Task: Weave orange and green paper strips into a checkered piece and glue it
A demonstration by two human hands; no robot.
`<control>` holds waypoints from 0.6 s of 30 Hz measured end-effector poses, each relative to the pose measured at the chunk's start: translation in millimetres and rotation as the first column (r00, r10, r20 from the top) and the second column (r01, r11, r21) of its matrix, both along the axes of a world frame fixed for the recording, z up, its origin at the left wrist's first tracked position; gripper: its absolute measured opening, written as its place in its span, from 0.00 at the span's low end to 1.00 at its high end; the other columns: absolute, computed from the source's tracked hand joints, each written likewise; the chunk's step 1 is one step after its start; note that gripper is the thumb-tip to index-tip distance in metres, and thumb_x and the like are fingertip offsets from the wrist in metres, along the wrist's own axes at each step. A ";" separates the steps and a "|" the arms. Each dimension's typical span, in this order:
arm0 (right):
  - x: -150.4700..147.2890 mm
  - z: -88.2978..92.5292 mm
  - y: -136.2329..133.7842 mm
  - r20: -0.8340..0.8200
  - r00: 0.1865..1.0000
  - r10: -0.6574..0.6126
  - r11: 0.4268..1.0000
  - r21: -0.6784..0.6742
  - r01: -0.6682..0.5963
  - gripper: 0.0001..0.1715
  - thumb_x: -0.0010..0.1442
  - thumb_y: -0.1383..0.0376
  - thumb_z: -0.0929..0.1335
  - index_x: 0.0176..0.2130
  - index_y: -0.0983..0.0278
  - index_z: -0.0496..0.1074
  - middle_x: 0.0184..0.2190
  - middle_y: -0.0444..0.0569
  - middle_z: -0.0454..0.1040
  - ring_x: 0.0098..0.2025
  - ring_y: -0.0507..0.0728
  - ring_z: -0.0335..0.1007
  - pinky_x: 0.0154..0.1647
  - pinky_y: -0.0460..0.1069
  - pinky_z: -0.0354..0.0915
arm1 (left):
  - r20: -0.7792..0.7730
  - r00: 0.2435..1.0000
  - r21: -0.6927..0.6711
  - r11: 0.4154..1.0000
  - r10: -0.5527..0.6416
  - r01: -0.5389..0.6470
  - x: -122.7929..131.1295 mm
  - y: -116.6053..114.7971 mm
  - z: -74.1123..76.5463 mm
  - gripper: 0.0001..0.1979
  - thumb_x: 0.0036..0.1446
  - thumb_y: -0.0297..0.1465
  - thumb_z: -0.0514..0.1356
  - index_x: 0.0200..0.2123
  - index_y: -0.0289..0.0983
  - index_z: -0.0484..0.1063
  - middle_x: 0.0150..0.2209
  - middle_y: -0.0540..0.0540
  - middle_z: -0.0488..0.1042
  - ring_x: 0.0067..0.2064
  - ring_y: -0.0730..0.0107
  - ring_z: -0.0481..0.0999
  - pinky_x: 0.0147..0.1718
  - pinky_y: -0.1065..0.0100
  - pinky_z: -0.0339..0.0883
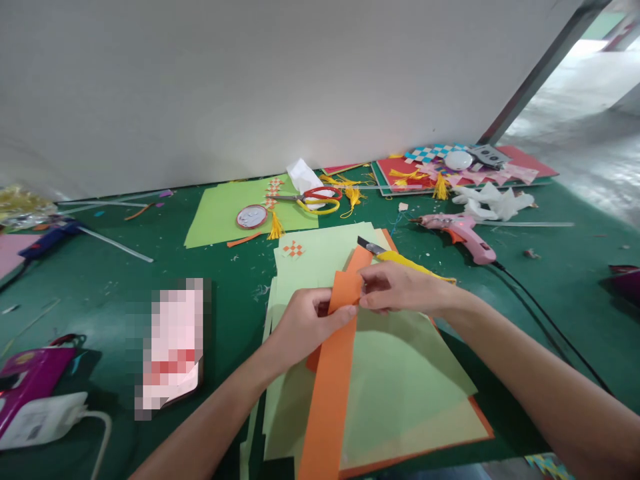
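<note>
A long orange paper strip [331, 380] runs from the bottom edge up between my hands, over a stack of pale green sheets [410, 393]. My left hand [313, 323] is closed on the strip, its thumb on top and its fingers underneath. Near the strip's upper right edge, my right hand [395, 287] pinches the orange paper. Another orange piece extends upward behind it. Just above my right hand lies a yellow utility knife [405, 260] with its dark blade pointing left. A small orange-and-white woven piece [293, 249] rests at the sheets' upper left.
Scissors [320, 200], a round tin [251, 217] and yellow tassels [275, 227] lie beyond the sheets. A pink glue gun [463, 233] with a black cord is at right. At left are a blurred-out phone [175, 347], a purple device [37, 380] and a blue glue gun [50, 240].
</note>
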State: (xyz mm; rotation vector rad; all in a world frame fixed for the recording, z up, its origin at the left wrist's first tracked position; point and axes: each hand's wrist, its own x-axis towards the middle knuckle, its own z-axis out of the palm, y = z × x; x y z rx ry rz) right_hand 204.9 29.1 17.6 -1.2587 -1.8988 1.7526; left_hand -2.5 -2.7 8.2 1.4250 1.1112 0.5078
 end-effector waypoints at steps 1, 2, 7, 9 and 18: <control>-1.3 -1.3 -0.8 0.010 1.000 0.016 1.000 0.001 -0.016 0.08 0.53 0.63 0.67 0.26 0.63 0.64 0.20 0.39 0.64 0.23 0.48 0.58 0.23 0.46 0.53 | 0.000 1.000 -0.006 1.000 -0.012 0.012 -0.2 -0.2 0.0 0.16 0.56 0.41 0.59 0.26 0.34 0.66 0.23 0.54 0.55 0.25 0.77 0.51 0.21 0.73 0.43; -2.5 -2.5 -1.5 0.010 1.000 0.021 1.000 -0.005 -0.021 0.09 0.53 0.63 0.67 0.25 0.63 0.62 0.20 0.39 0.63 0.23 0.48 0.57 0.23 0.46 0.52 | 0.002 1.000 -0.009 1.000 -0.023 0.023 -0.3 -0.2 0.0 0.16 0.56 0.41 0.59 0.26 0.34 0.66 0.23 0.54 0.55 0.25 0.77 0.51 0.21 0.73 0.43; -4.2 -3.0 -2.1 0.062 0.997 0.048 0.999 -0.006 -0.048 0.14 0.50 0.66 0.65 0.21 0.62 0.53 0.18 0.37 0.53 0.21 0.47 0.48 0.20 0.47 0.45 | 0.014 0.994 -0.026 0.994 -0.106 0.106 -1.1 0.7 -0.2 0.17 0.57 0.39 0.59 0.23 0.36 0.60 0.22 0.55 0.51 0.24 0.78 0.48 0.21 0.72 0.41; -2.2 -1.7 -1.0 0.071 0.997 0.041 0.999 0.025 -0.043 0.16 0.48 0.68 0.64 0.21 0.62 0.49 0.18 0.36 0.48 0.21 0.47 0.45 0.20 0.47 0.42 | 0.019 0.991 -0.045 0.990 -0.130 0.130 -1.4 1.0 0.0 0.20 0.56 0.41 0.60 0.22 0.37 0.56 0.22 0.56 0.49 0.24 0.78 0.47 0.21 0.72 0.40; 13.4 4.4 7.5 -0.099 0.982 -0.158 0.985 0.058 0.165 0.02 0.49 0.69 0.63 0.25 0.64 0.62 0.17 0.38 0.58 0.20 0.47 0.50 0.22 0.46 0.46 | 0.056 0.992 -0.084 0.989 -0.114 0.118 -2.3 0.6 -0.3 0.19 0.55 0.43 0.61 0.23 0.35 0.61 0.23 0.54 0.54 0.24 0.78 0.52 0.21 0.73 0.45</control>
